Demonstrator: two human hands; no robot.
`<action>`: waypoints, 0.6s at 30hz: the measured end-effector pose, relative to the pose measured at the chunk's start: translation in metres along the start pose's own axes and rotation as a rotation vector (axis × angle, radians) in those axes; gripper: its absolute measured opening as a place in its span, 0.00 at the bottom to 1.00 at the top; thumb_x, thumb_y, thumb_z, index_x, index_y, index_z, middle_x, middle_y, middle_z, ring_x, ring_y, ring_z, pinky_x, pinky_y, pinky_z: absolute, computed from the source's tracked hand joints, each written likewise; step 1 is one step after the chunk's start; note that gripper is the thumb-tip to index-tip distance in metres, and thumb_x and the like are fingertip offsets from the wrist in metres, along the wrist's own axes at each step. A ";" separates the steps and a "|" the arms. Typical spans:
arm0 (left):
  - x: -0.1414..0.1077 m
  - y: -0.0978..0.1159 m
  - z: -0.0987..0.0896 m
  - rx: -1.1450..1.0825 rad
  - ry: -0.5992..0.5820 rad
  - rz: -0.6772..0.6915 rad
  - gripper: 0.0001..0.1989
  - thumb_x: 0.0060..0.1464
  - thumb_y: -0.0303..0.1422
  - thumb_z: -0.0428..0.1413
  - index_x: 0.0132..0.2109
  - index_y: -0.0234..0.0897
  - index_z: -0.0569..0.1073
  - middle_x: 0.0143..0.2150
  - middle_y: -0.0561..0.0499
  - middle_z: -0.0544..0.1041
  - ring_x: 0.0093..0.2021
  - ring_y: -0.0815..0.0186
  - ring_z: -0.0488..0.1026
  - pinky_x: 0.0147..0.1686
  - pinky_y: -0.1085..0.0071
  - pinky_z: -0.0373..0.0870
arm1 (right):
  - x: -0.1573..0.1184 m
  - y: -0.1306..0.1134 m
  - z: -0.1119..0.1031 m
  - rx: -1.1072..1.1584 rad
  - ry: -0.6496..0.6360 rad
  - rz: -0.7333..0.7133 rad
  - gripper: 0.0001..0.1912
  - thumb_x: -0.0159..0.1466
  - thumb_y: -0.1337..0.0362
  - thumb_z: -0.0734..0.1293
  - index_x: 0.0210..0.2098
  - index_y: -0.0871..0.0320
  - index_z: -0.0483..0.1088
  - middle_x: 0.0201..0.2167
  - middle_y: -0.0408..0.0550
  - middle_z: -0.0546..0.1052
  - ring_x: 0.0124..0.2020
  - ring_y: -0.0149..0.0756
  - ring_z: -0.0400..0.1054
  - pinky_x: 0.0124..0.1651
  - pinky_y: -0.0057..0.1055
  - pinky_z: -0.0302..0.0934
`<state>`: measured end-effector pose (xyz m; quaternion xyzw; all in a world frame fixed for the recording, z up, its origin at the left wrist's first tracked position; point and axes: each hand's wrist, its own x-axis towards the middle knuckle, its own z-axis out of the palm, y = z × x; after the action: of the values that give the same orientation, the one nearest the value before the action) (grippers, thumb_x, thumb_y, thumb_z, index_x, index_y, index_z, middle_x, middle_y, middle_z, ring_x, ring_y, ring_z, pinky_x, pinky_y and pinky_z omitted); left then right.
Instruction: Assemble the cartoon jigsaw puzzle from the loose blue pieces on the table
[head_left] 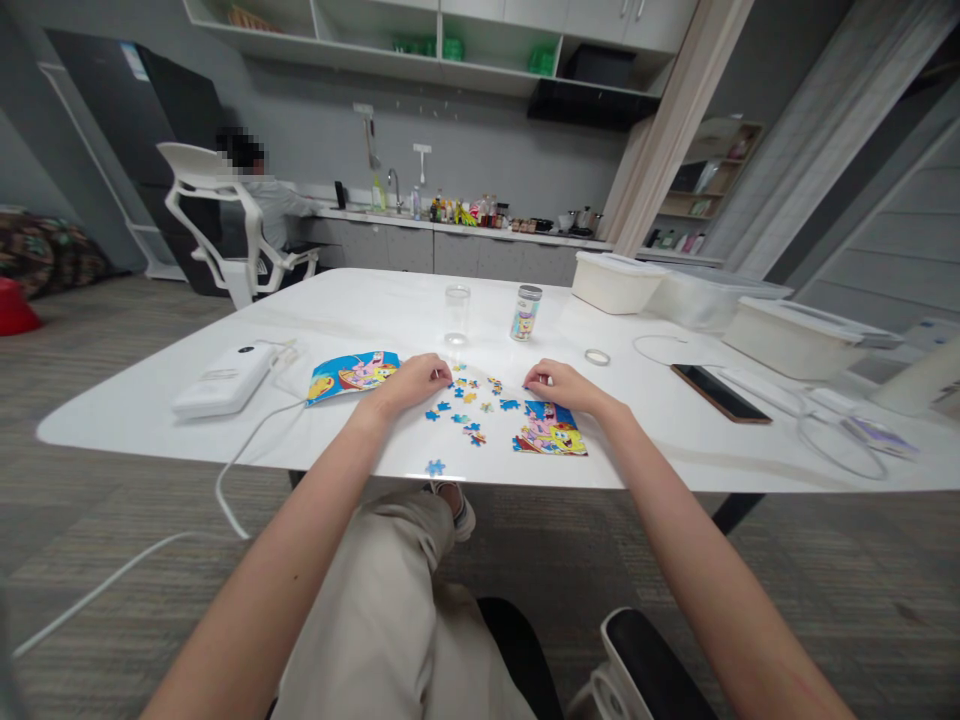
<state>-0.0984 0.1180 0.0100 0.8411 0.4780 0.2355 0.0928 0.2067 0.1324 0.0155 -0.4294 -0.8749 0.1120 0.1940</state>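
Two bare hands, left (pixel 429 374) and right (pixel 546 377), curl at frame centre, fingertips' grip unclear | loose puzzle pieces (pixel 469 398) between | partial puzzle (pixel 551 430) lower right of centre

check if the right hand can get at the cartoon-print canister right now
Probably yes: the canister stands upright a little beyond the right hand, with bare tabletop between them. Whether the fingertips hold a puzzle piece is too small to tell.

Single head-mounted view, taken from above the wearer's lap, facing forward and down across the near white table (pixel 360 300) to the kitchen counter (pixel 450 222) beyond.
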 end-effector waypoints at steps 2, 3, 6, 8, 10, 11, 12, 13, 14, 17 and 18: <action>0.000 -0.001 0.001 0.005 0.037 0.002 0.08 0.54 0.32 0.51 0.37 0.36 0.75 0.38 0.47 0.76 0.39 0.62 0.72 0.43 0.67 0.67 | 0.000 0.000 0.000 0.007 0.004 0.003 0.08 0.60 0.69 0.63 0.34 0.59 0.75 0.33 0.48 0.73 0.33 0.34 0.67 0.40 0.31 0.61; 0.000 -0.001 0.000 0.005 0.061 0.004 0.08 0.55 0.32 0.51 0.37 0.36 0.74 0.38 0.47 0.76 0.39 0.62 0.72 0.43 0.67 0.67 | -0.001 0.000 0.000 0.009 0.007 0.005 0.08 0.60 0.69 0.63 0.34 0.59 0.75 0.33 0.48 0.73 0.33 0.35 0.67 0.39 0.31 0.61; 0.000 0.001 -0.001 -0.005 0.119 0.013 0.09 0.55 0.31 0.50 0.39 0.35 0.73 0.38 0.46 0.75 0.40 0.62 0.72 0.44 0.67 0.67 | -0.001 0.002 0.001 0.013 0.021 0.004 0.08 0.60 0.68 0.63 0.34 0.60 0.75 0.33 0.49 0.73 0.33 0.35 0.67 0.40 0.31 0.61; -0.001 0.002 -0.001 0.003 0.126 0.013 0.08 0.55 0.30 0.50 0.39 0.35 0.72 0.38 0.46 0.75 0.39 0.62 0.72 0.43 0.67 0.67 | 0.000 0.004 0.001 0.011 0.026 0.001 0.08 0.59 0.68 0.64 0.34 0.60 0.75 0.33 0.49 0.73 0.33 0.35 0.67 0.39 0.31 0.61; -0.001 0.002 -0.001 0.017 0.125 0.007 0.08 0.54 0.30 0.49 0.38 0.35 0.72 0.37 0.47 0.75 0.39 0.63 0.71 0.43 0.67 0.67 | 0.000 0.007 0.002 0.008 0.028 0.001 0.07 0.59 0.67 0.64 0.33 0.60 0.75 0.32 0.49 0.73 0.33 0.35 0.66 0.39 0.31 0.61; -0.001 0.002 0.000 0.021 0.123 0.006 0.08 0.54 0.29 0.49 0.37 0.36 0.72 0.37 0.47 0.75 0.39 0.63 0.71 0.43 0.67 0.67 | 0.001 0.007 0.002 0.008 0.028 0.002 0.07 0.59 0.67 0.64 0.33 0.60 0.75 0.32 0.49 0.73 0.32 0.35 0.66 0.39 0.31 0.61; -0.001 0.003 0.000 0.022 0.124 0.006 0.08 0.54 0.29 0.49 0.37 0.36 0.72 0.37 0.47 0.75 0.39 0.63 0.71 0.43 0.67 0.67 | 0.001 0.008 0.002 0.011 0.029 0.001 0.07 0.59 0.67 0.64 0.34 0.59 0.76 0.32 0.49 0.73 0.32 0.35 0.66 0.39 0.32 0.61; -0.001 0.003 0.000 0.021 0.123 0.008 0.08 0.53 0.29 0.49 0.37 0.36 0.72 0.37 0.47 0.75 0.39 0.63 0.71 0.42 0.67 0.67 | 0.001 0.008 0.002 0.015 0.031 -0.001 0.07 0.59 0.68 0.64 0.34 0.59 0.76 0.32 0.49 0.73 0.32 0.35 0.67 0.39 0.32 0.62; -0.001 0.003 0.000 0.021 0.121 0.010 0.08 0.53 0.28 0.49 0.37 0.36 0.72 0.37 0.47 0.75 0.38 0.63 0.71 0.42 0.67 0.66 | 0.001 0.008 0.002 0.018 0.033 -0.002 0.08 0.59 0.68 0.64 0.34 0.59 0.76 0.32 0.49 0.74 0.32 0.35 0.67 0.39 0.32 0.62; -0.001 0.004 0.000 0.028 0.104 0.012 0.07 0.52 0.28 0.49 0.36 0.36 0.72 0.36 0.47 0.75 0.38 0.62 0.71 0.41 0.68 0.66 | 0.001 0.008 0.002 0.015 0.032 -0.006 0.08 0.59 0.69 0.64 0.33 0.59 0.76 0.32 0.49 0.74 0.33 0.35 0.67 0.40 0.32 0.62; -0.001 0.004 -0.001 0.033 0.100 0.012 0.07 0.51 0.28 0.49 0.36 0.36 0.72 0.36 0.47 0.75 0.37 0.62 0.71 0.40 0.68 0.66 | 0.001 0.008 0.002 0.012 0.032 -0.006 0.08 0.59 0.69 0.64 0.33 0.59 0.76 0.32 0.49 0.74 0.33 0.35 0.67 0.40 0.32 0.62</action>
<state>-0.0962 0.1146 0.0118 0.8325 0.4809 0.2698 0.0537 0.2114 0.1382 0.0110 -0.4272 -0.8723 0.1096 0.2109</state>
